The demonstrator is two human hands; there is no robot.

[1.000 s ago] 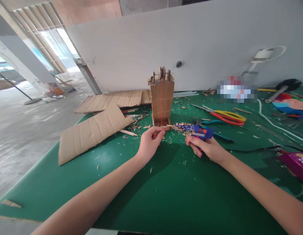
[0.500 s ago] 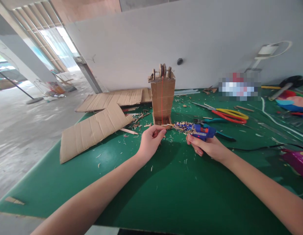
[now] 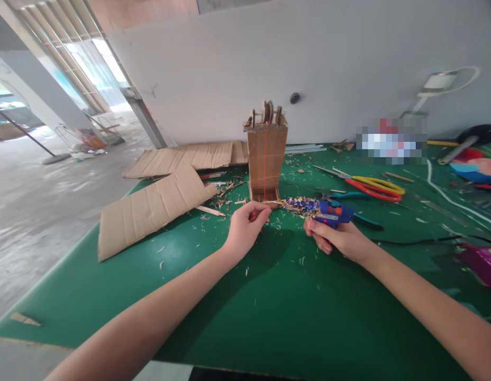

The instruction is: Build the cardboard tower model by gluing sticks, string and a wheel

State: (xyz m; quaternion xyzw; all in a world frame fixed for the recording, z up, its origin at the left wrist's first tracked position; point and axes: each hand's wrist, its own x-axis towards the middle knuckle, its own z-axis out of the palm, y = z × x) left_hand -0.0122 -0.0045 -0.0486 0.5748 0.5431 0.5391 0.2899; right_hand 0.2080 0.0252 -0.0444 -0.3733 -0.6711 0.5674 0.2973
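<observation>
A tall cardboard tower stands upright on the green table, with small wooden wheels on top and a red thread running down its front. My left hand is pinched closed at the tower's base, holding a thin wooden stick. My right hand grips a blue glue gun, which lies low with its nozzle pointing left at the tower's foot. A black cord runs from the gun toward the right.
Flat cardboard sheets lie left of the tower. Red-and-yellow-handled pliers and teal-handled pliers lie to the right. Wood shavings are scattered about. A grey partition wall closes the table's back. A purple object sits at far right.
Both hands hold nearly the same place at the tower's base. The view has shifted slightly, so the tower and tools sit a little further right and higher.
</observation>
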